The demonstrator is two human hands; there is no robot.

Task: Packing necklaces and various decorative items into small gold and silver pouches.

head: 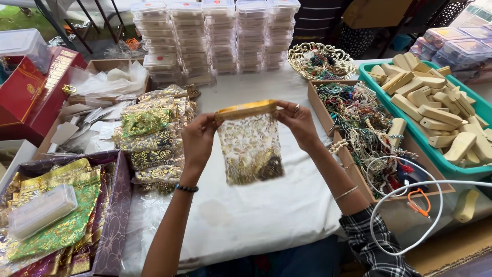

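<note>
Two hands hold one sheer gold-patterned pouch above the white bench: left hand fingers pinching its gold band at nine o'clock, right hand fingers pinching it at three. Five stacks of clear boxes stand at twelve; one teal tray of wooden pieces sits at two.

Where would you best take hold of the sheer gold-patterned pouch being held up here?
Grip the sheer gold-patterned organza pouch at its gold top band, one corner from each side, as the left hand and right hand do; dark contents weigh its bottom, so it hangs mouth-up.
</note>
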